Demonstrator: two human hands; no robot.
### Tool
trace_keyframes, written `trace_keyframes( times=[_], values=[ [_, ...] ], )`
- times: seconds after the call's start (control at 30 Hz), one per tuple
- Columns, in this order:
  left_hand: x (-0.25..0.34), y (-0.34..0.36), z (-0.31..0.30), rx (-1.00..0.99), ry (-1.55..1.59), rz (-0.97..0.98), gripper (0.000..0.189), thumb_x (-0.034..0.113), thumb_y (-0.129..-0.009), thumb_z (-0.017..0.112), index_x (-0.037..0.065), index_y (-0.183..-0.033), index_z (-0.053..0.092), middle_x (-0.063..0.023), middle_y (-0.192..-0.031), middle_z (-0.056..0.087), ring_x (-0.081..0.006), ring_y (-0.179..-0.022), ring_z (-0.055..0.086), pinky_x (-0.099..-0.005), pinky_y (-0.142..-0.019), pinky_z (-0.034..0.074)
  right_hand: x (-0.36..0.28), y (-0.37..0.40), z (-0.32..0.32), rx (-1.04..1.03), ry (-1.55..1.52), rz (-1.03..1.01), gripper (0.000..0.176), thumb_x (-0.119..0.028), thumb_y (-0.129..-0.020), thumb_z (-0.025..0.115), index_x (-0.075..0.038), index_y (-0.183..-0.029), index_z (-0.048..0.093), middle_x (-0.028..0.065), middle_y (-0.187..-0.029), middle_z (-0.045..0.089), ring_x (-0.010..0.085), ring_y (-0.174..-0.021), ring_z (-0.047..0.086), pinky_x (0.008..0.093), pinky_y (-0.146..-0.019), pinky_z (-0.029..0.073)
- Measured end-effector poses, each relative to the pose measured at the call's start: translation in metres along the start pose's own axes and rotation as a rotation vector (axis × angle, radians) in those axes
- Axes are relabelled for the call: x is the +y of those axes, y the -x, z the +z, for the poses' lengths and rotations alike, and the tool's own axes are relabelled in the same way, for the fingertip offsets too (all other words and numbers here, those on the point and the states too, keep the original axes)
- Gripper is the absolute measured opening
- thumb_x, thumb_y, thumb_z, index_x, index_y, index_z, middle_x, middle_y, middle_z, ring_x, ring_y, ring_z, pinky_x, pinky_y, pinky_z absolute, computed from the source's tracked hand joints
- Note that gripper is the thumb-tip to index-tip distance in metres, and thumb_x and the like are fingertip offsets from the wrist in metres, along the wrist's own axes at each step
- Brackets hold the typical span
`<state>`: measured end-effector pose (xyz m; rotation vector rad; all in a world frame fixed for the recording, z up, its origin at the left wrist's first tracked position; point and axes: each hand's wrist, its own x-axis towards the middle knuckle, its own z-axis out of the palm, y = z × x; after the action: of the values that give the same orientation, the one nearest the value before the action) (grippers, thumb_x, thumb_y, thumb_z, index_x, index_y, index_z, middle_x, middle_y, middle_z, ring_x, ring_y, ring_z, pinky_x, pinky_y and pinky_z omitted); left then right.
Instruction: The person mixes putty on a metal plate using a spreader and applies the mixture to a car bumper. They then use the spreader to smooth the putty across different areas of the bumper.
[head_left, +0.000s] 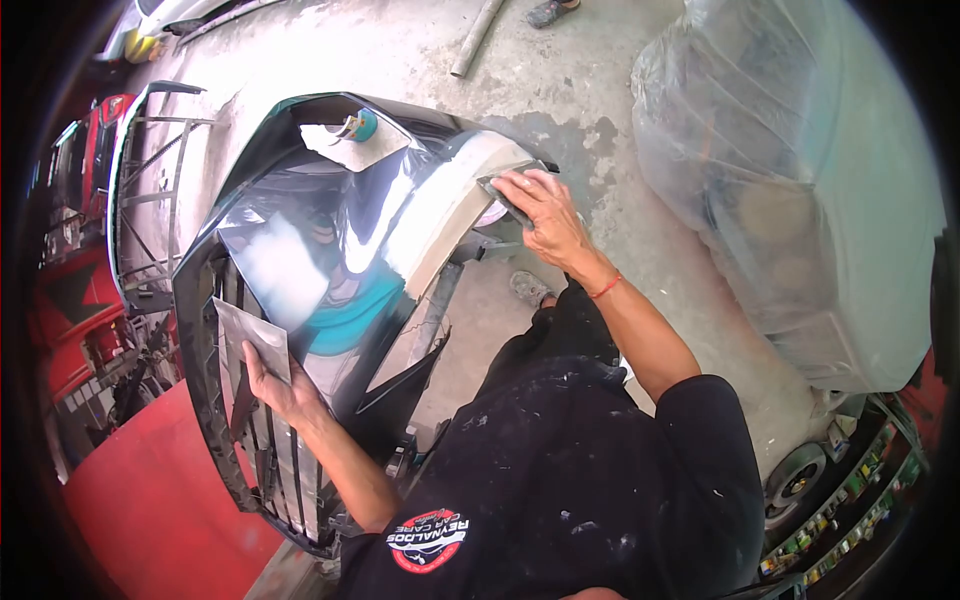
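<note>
A glossy dark car bumper (375, 215) lies in front of me, with a whitish, dull strip (450, 205) along its right part. My right hand (545, 215) presses a dark flat block (508, 200) onto the upper end of that strip, fingers together on top. My left hand (280, 385) holds a thin grey sheet (252, 338) over the bumper's left grille side, thumb on its face. On the bumper's top rests a pale piece of card (370, 155) with a teal roll (362, 125) on it.
Plastic sheeting covers a large object (770, 190) at the right. A red panel (175, 480) lies lower left, near a metal rack (150, 190). A pipe (477, 38) and another person's shoe (550, 12) are at the top. A wheel (795, 475) is lower right.
</note>
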<state>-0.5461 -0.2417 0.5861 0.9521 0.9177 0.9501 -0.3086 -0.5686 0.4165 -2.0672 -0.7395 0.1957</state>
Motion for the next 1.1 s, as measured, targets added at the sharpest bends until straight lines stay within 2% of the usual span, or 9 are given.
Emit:
trace_keyframes(
  times=[0.07, 0.3, 0.53, 0.63, 0.7, 0.83, 0.97, 1.03, 1.1],
  values=[
    [0.001, 0.003, 0.005, 0.012, 0.0, -0.007, 0.029, 0.02, -0.095, 0.063, 0.001, -0.117, 0.063, -0.0088, -0.111, 0.069, -0.0195, -0.096, 0.067, -0.0323, -0.082, 0.056, 0.004, 0.001, 0.008, -0.039, 0.019, -0.085, 0.077, 0.007, -0.065, 0.056, -0.018, -0.137, 0.054, 0.0043, -0.139, 0.054, 0.0323, -0.125, 0.045, 0.0443, -0.106, 0.036],
    [0.001, 0.006, 0.008, -0.005, -0.004, -0.001, 0.029, 0.02, -0.095, 0.063, 0.001, -0.117, 0.063, -0.0088, -0.11, 0.069, -0.0194, -0.097, 0.067, -0.0323, -0.082, 0.056, 0.008, 0.018, 0.024, -0.057, -0.034, -0.092, 0.078, 0.008, -0.062, 0.055, -0.017, -0.136, 0.055, 0.0023, -0.14, 0.054, 0.0312, -0.124, 0.046, 0.044, -0.107, 0.034],
    [0.001, 0.0, 0.002, -0.039, -0.006, 0.002, 0.03, 0.02, -0.095, 0.064, 0.001, -0.117, 0.063, -0.0094, -0.11, 0.069, -0.0202, -0.097, 0.067, -0.0327, -0.082, 0.056, -0.001, 0.034, 0.004, -0.114, 0.011, -0.137, 0.079, 0.008, -0.062, 0.055, -0.018, -0.137, 0.055, 0.0028, -0.14, 0.053, 0.0304, -0.125, 0.046, 0.0448, -0.106, 0.035],
    [0.0, 0.002, 0.002, -0.01, 0.004, 0.004, 0.03, 0.02, -0.095, 0.064, 0.0, -0.117, 0.063, -0.0098, -0.111, 0.069, -0.0205, -0.097, 0.067, -0.0328, -0.083, 0.056, 0.002, 0.035, -0.005, -0.134, 0.028, -0.18, 0.072, 0.006, -0.068, 0.055, -0.015, -0.137, 0.055, 0.0092, -0.136, 0.056, 0.034, -0.122, 0.049, 0.0452, -0.104, 0.038],
    [0.001, 0.003, 0.003, 0.023, -0.012, 0.008, 0.03, 0.02, -0.095, 0.064, 0.0, -0.117, 0.063, -0.0104, -0.112, 0.069, -0.0206, -0.098, 0.067, -0.033, -0.083, 0.056, 0.013, 0.017, -0.001, 0.176, -0.244, 0.235, 0.064, 0.005, -0.077, 0.05, -0.011, -0.14, 0.051, 0.0163, -0.134, 0.055, 0.0371, -0.125, 0.049, 0.0427, -0.106, 0.039],
    [-0.001, 0.0, 0.002, 0.009, -0.009, 0.001, 0.03, 0.021, -0.095, 0.064, 0.001, -0.117, 0.063, -0.0097, -0.111, 0.069, -0.0202, -0.097, 0.067, -0.0328, -0.083, 0.056, 0.015, -0.005, 0.01, -0.004, -0.095, 0.478, 0.056, 0.001, -0.084, 0.048, -0.007, -0.14, 0.05, 0.0208, -0.133, 0.054, 0.0396, -0.123, 0.05, 0.0425, -0.104, 0.041],
    [0.002, 0.001, 0.003, -0.001, -0.005, 0.004, 0.03, 0.02, -0.094, 0.065, 0.001, -0.117, 0.063, -0.0092, -0.111, 0.069, -0.0202, -0.097, 0.067, -0.0329, -0.083, 0.055, -0.028, 0.011, 0.027, 0.038, -0.11, 0.231, 0.061, 0.004, -0.079, 0.054, -0.008, -0.139, 0.05, 0.0167, -0.133, 0.054, 0.0374, -0.121, 0.05, 0.044, -0.102, 0.041],
    [0.001, 0.001, 0.002, 0.005, -0.006, 0.001, 0.03, 0.02, -0.094, 0.065, 0.001, -0.117, 0.063, -0.009, -0.111, 0.069, -0.0203, -0.097, 0.067, -0.0329, -0.083, 0.055, -0.05, 0.025, 0.024, 0.049, -0.051, 0.043, 0.067, 0.0, -0.069, 0.058, -0.008, -0.135, 0.053, 0.0124, -0.129, 0.055, 0.0337, -0.119, 0.051, 0.045, -0.098, 0.041],
    [0.0, -0.001, 0.0, -0.015, -0.012, -0.001, 0.031, 0.021, -0.095, 0.065, 0.0, -0.118, 0.062, -0.0091, -0.112, 0.068, -0.0204, -0.098, 0.067, -0.033, -0.084, 0.055, -0.056, 0.035, 0.029, 0.048, -0.045, -0.017, 0.068, 0.0, -0.067, 0.058, -0.008, -0.135, 0.054, 0.0112, -0.129, 0.055, 0.0323, -0.12, 0.05, 0.0444, -0.098, 0.039]
  ],
)
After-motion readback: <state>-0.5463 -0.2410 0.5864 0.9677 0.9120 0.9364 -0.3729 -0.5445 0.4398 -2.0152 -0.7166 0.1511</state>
